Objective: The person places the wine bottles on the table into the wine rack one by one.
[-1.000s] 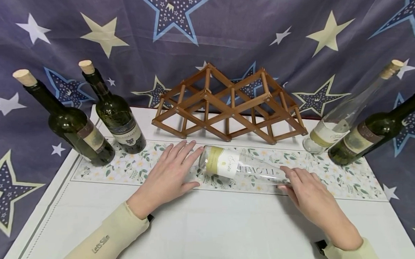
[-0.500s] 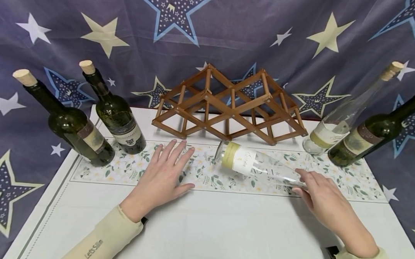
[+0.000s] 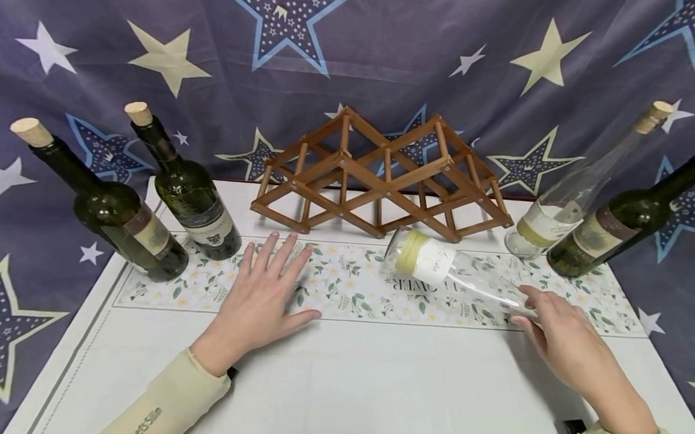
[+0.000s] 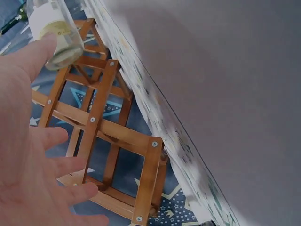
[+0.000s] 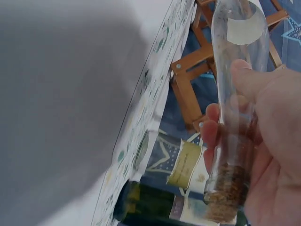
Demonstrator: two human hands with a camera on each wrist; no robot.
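My right hand [image 3: 574,336] grips a clear glass wine bottle [image 3: 437,261] by its neck. The bottle lies nearly flat, its base pointing left toward the rack. A cork [image 5: 228,193] sits in its mouth, seen in the right wrist view; the palm hides the mouth in the head view. Whether the bottle touches the table I cannot tell. Left of its base, my left hand [image 3: 264,298] is spread, palm down, over the floral runner [image 3: 344,275], holding nothing. Behind the bottle stands a wooden lattice wine rack [image 3: 381,189] with no bottles in it.
Two corked dark green bottles [image 3: 129,233] [image 3: 198,210] stand upright at the left. At the right stand a clear corked bottle [image 3: 548,224] and a dark green bottle [image 3: 610,231]. A star-patterned curtain [image 3: 409,33] hangs behind the white table [image 3: 378,390].
My right hand has carried the clear bottle to the right, and its base has swung closer to the rack. My left hand has come away from the bottle's base, moving left.
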